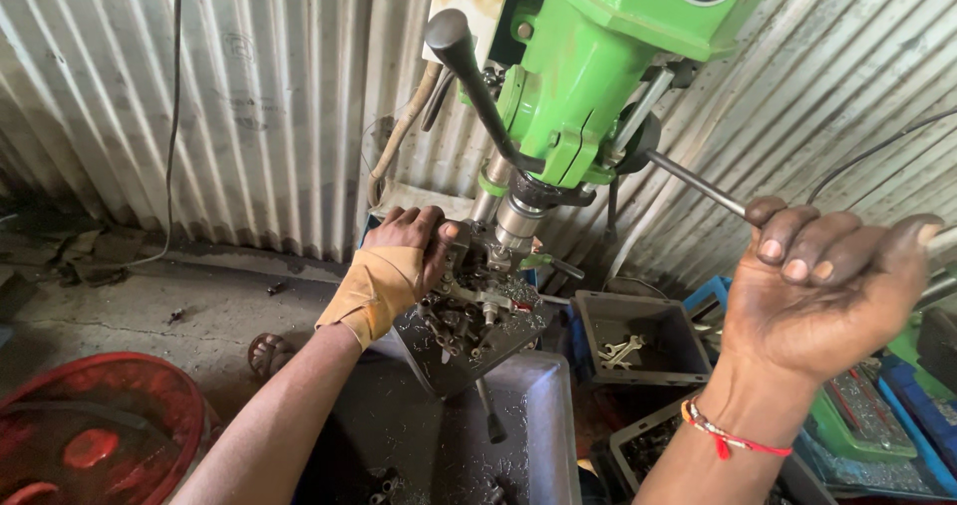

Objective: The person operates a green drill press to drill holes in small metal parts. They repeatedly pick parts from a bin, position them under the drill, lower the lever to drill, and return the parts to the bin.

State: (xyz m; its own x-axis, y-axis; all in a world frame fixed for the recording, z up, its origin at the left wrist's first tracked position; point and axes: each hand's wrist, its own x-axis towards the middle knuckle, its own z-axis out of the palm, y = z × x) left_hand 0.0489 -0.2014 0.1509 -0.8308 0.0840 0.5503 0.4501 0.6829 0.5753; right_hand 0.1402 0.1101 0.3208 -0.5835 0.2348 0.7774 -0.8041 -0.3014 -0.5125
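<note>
- The right hand (817, 301) sits at the right of the scene, fingers (788, 241) clenched around the feed lever (698, 184) of the green drill press (588, 76).
- The lever's long axis runs from the hub at the machine head down and rightward into the palm; the hand grasps its outer end, well apart from the spindle.
- The left hand (399, 266), wrapped in a tan cloth band across the palm, lies at centre, just left of the chuck (518, 221). Its fingers are curled over the left side of the workpiece (461, 249) on the drill table (469, 331), pressing it in place.
- The workpiece lies directly beneath the spindle, touching the left fingers and to the left of and below the right hand. The left hand is the nearer hand to it.
- The spindle axis stands near vertical, tilted slightly in this view.
- A second lever with a black knob (449, 34) projects up and leftward, untouched.
- A grey tray (638, 340) with spanners stands right of the table.
</note>
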